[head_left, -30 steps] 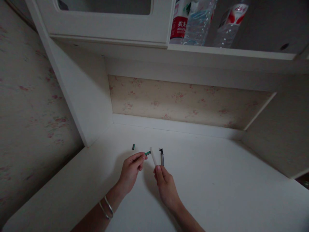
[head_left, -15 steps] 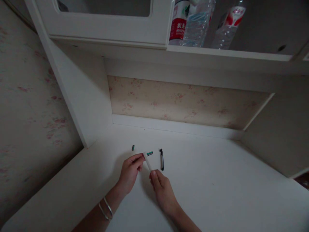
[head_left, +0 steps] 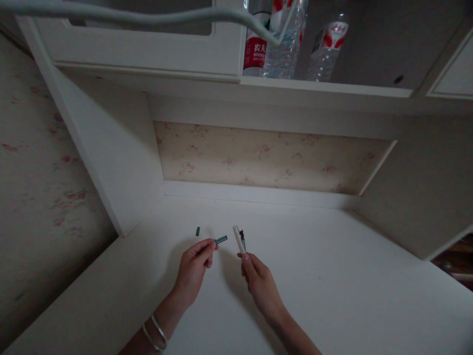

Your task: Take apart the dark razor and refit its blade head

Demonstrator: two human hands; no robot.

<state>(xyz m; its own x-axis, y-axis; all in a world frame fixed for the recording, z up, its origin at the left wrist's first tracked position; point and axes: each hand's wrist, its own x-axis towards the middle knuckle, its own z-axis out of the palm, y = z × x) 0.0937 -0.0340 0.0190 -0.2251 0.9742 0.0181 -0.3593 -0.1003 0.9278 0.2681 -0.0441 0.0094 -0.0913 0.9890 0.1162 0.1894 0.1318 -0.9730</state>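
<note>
My left hand (head_left: 195,264), with bangles at its wrist, is closed in a pinch on a thin green-and-black strip that looks like a razor cartridge (head_left: 221,239). My right hand (head_left: 260,281) grips the lower end of a slim white stick-like piece (head_left: 238,238), held tilted above the desk. The two held pieces are apart. Behind the white piece lies a black razor handle (head_left: 242,235), partly hidden by it and the right hand. A smaller green-and-black piece (head_left: 198,231) lies on the desk beyond my left hand.
The white desk (head_left: 351,296) runs back to a low ledge and a floral panel (head_left: 258,155). An overhead cabinet (head_left: 148,52) hangs above, with plastic bottles (head_left: 283,52) on its open shelf. A pale cable-like bar (head_left: 148,18) crosses the top of view.
My hands have moved apart. The white piece, earlier touched by both hands, is now only in my right hand, shifted right. The green-and-black strip shows separately in my left fingers. The view has shifted.
</note>
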